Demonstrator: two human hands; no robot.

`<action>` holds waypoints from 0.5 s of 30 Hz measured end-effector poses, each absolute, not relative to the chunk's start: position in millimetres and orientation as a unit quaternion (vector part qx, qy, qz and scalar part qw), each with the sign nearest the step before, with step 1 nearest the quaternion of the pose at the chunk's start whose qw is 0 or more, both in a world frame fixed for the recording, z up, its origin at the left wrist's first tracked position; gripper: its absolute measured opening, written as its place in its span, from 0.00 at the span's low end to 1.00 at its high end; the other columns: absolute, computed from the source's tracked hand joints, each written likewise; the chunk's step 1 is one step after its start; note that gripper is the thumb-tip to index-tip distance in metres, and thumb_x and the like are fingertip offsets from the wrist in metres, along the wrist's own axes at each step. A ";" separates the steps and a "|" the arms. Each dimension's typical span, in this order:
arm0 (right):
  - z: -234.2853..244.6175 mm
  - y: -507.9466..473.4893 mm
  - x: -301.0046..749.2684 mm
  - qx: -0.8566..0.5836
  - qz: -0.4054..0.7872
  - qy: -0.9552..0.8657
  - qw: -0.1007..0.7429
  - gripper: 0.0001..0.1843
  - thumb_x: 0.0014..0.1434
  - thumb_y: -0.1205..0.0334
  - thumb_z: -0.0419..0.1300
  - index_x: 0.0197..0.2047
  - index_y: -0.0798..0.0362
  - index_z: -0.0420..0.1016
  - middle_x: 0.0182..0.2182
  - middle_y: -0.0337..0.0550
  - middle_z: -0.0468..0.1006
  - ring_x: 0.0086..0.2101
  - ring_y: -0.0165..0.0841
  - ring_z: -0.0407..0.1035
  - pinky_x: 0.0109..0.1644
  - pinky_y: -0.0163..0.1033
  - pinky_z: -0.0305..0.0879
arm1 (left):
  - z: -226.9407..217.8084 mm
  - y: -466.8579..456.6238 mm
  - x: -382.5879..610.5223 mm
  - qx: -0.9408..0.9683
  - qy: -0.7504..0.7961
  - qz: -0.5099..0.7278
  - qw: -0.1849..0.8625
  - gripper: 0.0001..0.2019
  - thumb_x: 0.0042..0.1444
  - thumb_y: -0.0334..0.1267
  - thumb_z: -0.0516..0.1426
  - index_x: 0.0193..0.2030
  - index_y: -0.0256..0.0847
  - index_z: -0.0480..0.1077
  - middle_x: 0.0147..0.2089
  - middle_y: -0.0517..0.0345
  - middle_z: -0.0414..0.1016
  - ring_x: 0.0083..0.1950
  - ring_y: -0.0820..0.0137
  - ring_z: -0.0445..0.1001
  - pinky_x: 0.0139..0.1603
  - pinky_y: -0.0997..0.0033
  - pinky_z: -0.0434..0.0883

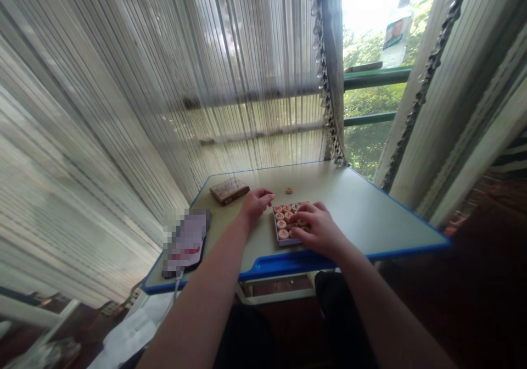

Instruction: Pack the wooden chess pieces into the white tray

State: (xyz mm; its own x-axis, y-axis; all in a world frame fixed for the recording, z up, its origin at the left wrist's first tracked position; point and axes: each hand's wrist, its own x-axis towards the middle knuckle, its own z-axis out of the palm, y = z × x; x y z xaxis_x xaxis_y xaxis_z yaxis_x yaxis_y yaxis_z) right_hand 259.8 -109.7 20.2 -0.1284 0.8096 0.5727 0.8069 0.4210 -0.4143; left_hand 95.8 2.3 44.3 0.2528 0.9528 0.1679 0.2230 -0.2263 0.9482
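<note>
A shallow open box [290,242] of round wooden xiangqi pieces [281,224] lies near the table's front edge. Red characters mark most of the pieces that show; a dark one is in the back row. My right hand [319,227] covers the box's right side, its thumb and fingers bent around a piece among the others, partly hidden by the hand. Just left of the box, my left hand [256,203] hovers with loosely curved fingers, and nothing shows between them. Behind the box, a loose xiangqi piece [289,190] rests on the table.
The pale table [370,215] has a blue rim. A flat brown box lid [229,190] lies at the back left. A phone [187,242] with a cable [177,286] is at the left edge. Curtains [255,72] hang behind; a bottle [398,34] stands by the window.
</note>
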 end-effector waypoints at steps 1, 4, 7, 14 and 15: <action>20.0 -110.0 260.3 -0.537 -0.001 -0.750 0.385 0.09 0.49 0.58 0.60 0.35 0.46 0.78 0.35 0.43 0.73 0.39 0.37 0.60 0.47 0.45 0.58 | 44.1 2.5 95.8 0.659 0.446 0.420 0.436 0.12 0.40 0.41 0.58 0.30 0.34 0.71 0.17 0.65 0.63 0.15 0.82 0.53 0.17 0.78 0.50; 19.5 -111.1 261.4 -0.531 -0.016 -0.748 0.399 0.08 0.50 0.60 0.60 0.34 0.46 0.78 0.35 0.42 0.73 0.39 0.37 0.60 0.47 0.45 0.58 | 44.0 2.9 95.8 0.659 0.446 0.420 0.436 0.11 0.41 0.41 0.57 0.30 0.34 0.71 0.17 0.65 0.63 0.15 0.81 0.53 0.17 0.78 0.50; 20.1 -112.7 261.9 -0.515 -0.037 -0.756 0.401 0.07 0.51 0.61 0.59 0.33 0.46 0.79 0.34 0.42 0.73 0.37 0.36 0.60 0.47 0.44 0.58 | 44.3 2.5 95.9 0.664 0.448 0.417 0.431 0.12 0.41 0.41 0.57 0.30 0.34 0.71 0.18 0.65 0.63 0.16 0.81 0.54 0.17 0.78 0.51; 22.5 -114.9 262.2 -0.507 -0.040 -0.769 0.387 0.07 0.53 0.60 0.58 0.31 0.46 0.79 0.33 0.41 0.73 0.37 0.36 0.60 0.45 0.43 0.58 | 45.7 0.1 96.6 0.660 0.453 0.414 0.434 0.11 0.41 0.40 0.57 0.29 0.34 0.71 0.17 0.65 0.63 0.17 0.81 0.54 0.18 0.78 0.51; 22.3 -114.7 262.3 -0.509 -0.039 -0.769 0.386 0.07 0.53 0.60 0.58 0.31 0.46 0.79 0.32 0.41 0.73 0.36 0.36 0.60 0.44 0.43 0.58 | 46.0 -0.3 96.6 0.658 0.452 0.414 0.438 0.11 0.41 0.40 0.57 0.29 0.34 0.71 0.17 0.65 0.63 0.17 0.81 0.54 0.18 0.78 0.51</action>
